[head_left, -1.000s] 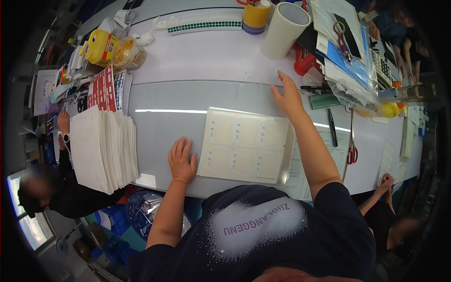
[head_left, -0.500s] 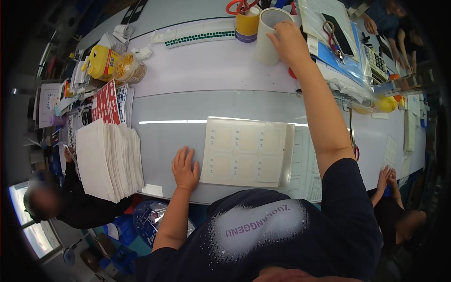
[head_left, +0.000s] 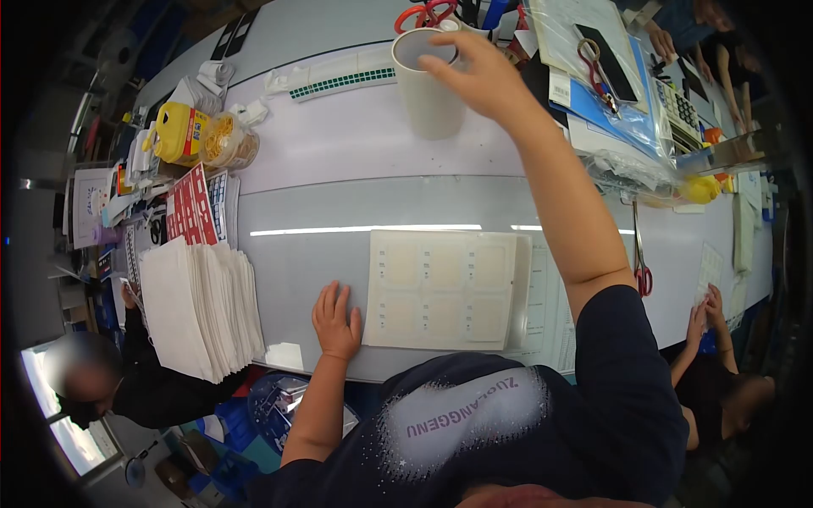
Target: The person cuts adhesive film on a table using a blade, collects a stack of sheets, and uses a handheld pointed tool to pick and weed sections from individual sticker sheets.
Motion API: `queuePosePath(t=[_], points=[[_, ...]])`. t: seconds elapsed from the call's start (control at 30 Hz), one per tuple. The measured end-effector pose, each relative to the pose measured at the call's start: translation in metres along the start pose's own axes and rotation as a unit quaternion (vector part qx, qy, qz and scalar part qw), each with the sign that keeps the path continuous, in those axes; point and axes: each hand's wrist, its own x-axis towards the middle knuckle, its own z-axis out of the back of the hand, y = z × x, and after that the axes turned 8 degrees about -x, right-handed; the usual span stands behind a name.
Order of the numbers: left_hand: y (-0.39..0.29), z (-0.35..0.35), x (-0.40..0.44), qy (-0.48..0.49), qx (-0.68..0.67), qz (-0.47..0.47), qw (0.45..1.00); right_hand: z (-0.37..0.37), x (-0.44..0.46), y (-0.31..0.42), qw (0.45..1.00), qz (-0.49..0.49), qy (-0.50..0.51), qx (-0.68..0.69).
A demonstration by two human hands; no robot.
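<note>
Near the back middle of the table, a tall white hollow cylinder point(head_left: 429, 102) stands with its round opening upward. My right hand point(head_left: 483, 74) reaches over the rim from the right, thumb and fingers curled at the opening and gripping it. What is inside the cylinder cannot be made out. My left hand point(head_left: 337, 323) lies flat on the table near the front edge, fingers stretched out and holding nothing. Just right of it is a stack of off-white sheets point(head_left: 440, 292) with pale rounded labels in rows and small dark print.
A thick pile of white paper point(head_left: 199, 309) stands at left, below red printed sheets point(head_left: 191, 206). Behind are a yellow bottle point(head_left: 179, 134) and a tub of rubber bands point(head_left: 229, 142). Scissors point(head_left: 596, 68) and a phone lie back right. Other people sit at both sides.
My right hand has moved left with the white cylinder, which now stands in front of the scissors holder. My left hand stays flat on the table.
</note>
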Motion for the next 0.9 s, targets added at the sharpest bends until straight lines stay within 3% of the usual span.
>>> queuePosePath(t=[0.03, 0.1, 0.17, 0.3, 0.43, 0.57, 0.7, 0.83, 0.9], points=[[0.000, 0.000, 0.000, -0.001, -0.003, 0.001, 1.000, 0.011, 0.009, -0.009, 0.999, -0.018, -0.017, 0.022], [0.001, 0.001, 0.000, -0.002, -0.009, 0.006, 1.000, 0.033, 0.044, -0.062, 0.995, -0.023, -0.024, -0.089], [0.003, 0.000, -0.001, -0.004, -0.009, 0.007, 1.000, 0.031, 0.069, -0.110, 0.973, -0.044, 0.050, -0.221], [0.005, 0.001, 0.001, -0.008, -0.012, 0.012, 1.000, -0.016, 0.086, -0.137, 0.803, -0.050, 0.323, -0.498], [0.005, 0.004, 0.002, -0.007, -0.017, 0.018, 1.000, -0.045, 0.082, -0.151, 0.681, -0.042, 0.390, -0.618], [0.006, 0.004, 0.001, 0.000, -0.019, 0.028, 0.999, -0.041, 0.086, -0.138, 0.620, 0.039, 0.464, -0.631], [0.005, 0.004, -0.002, 0.001, -0.014, 0.027, 1.000, 0.000, 0.088, -0.089, 0.643, 0.210, 0.337, -0.655], [0.003, 0.003, -0.006, -0.007, -0.009, 0.021, 1.000, 0.100, 0.058, -0.014, 0.814, 0.117, 0.243, -0.514], [0.002, 0.003, -0.007, -0.014, -0.007, 0.015, 1.000, 0.140, 0.021, -0.003, 0.927, 0.021, 0.246, -0.282]])
